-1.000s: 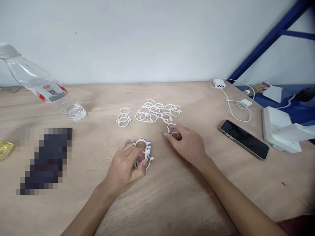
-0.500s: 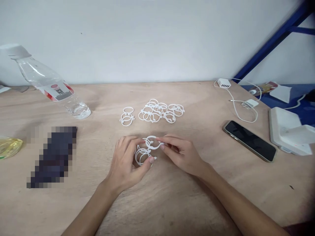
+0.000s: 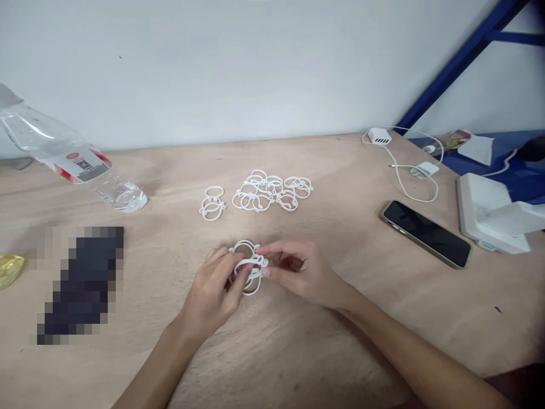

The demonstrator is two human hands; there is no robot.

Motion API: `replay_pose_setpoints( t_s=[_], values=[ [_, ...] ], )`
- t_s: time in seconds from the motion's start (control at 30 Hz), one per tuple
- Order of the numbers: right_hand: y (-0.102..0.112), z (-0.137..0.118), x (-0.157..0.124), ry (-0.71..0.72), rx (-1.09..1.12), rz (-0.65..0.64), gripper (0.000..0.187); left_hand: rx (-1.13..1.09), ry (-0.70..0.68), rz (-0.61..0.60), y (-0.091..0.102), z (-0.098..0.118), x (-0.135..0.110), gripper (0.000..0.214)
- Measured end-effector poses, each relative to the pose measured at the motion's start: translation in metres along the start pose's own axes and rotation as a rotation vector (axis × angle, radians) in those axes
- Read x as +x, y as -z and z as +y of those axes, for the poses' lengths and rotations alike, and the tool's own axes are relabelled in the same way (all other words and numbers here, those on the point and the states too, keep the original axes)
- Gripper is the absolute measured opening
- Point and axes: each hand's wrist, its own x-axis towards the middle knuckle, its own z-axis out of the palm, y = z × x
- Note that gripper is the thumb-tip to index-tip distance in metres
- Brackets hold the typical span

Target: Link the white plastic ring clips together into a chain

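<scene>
"Where's the white ring (image 3: 251,262) I'm handling?"

"Between your hands, near the middle of the table (image 3: 272,346), above a small group of white rings (image 3: 244,242). Your left hand (image 3: 215,281) pinches its band; your right hand (image 3: 309,272) has its fingers narrowed around the tabs, but I can't tell whether they grip."

"Which step is this?"

"You seem to be working the tabbed end. Next probably calls for a steady left hold and a precise right pinch, without disturbing the rings below."

"What differs from half a second ago?"

"Your left fingers were spread around the group while your right carried the ring; now the left have closed in, and the ring is turned nearly edge-on."

"Farther out?"

"A loose pile (image 3: 255,196) lies towards the far edge, a smaller cluster (image 3: 212,205) left of it, and a phone (image 3: 426,233) near the right edge."
</scene>
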Motion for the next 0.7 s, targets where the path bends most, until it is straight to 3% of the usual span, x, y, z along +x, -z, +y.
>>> replay_pose_setpoints(
  t_s=[0.13,0.23,0.33,0.5,0.7],
  values=[
    [-0.005,0.0,0.0,-0.053,0.012,0.006,0.028,0.039,-0.062,0.093,-0.001,-0.002,-0.002,0.01],
    [-0.006,0.002,0.0,-0.039,0.003,0.046,0.022,0.063,-0.109,0.099,0.0,-0.001,-0.001,0.012],
    [-0.007,0.005,0.001,-0.042,0.067,0.057,0.021,0.024,-0.114,0.071,0.003,0.001,0.0,0.011],
    [-0.009,0.005,0.002,-0.089,0.269,0.02,0.027,-0.005,-0.007,-0.003,0.006,0.001,0.001,0.035],
    [-0.017,0.005,0.0,-0.12,0.358,-0.033,0.026,-0.081,0.031,-0.191,0.005,0.002,0.002,0.049]
  ],
)
